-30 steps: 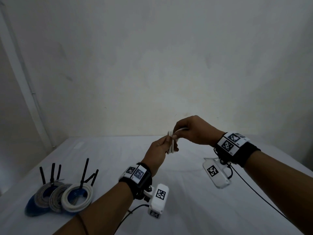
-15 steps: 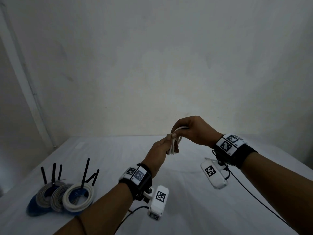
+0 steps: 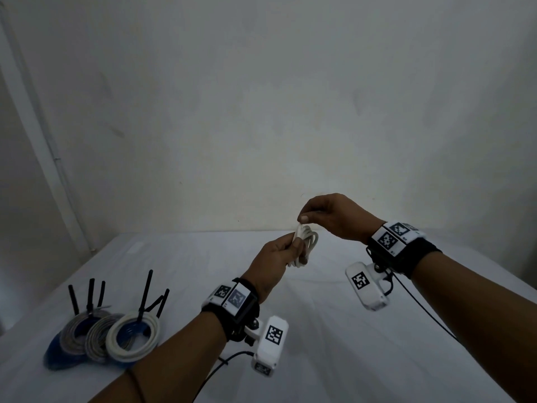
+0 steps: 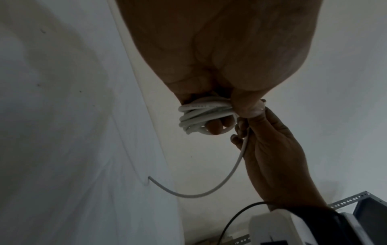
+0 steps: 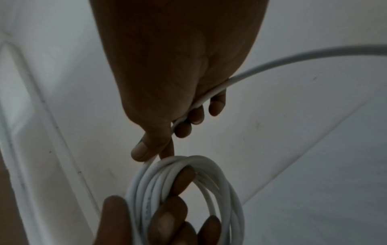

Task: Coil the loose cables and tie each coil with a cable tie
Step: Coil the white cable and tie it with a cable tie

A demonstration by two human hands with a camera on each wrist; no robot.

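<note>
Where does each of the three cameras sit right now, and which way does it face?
Head: worn on the head, looks forward and down at both hands, forearms, the tied coils on the table.
Left wrist: under the left hand, looks along it at the white coil.
Right wrist: under the right hand, looks along its fingers.
All three share the white coil.
</note>
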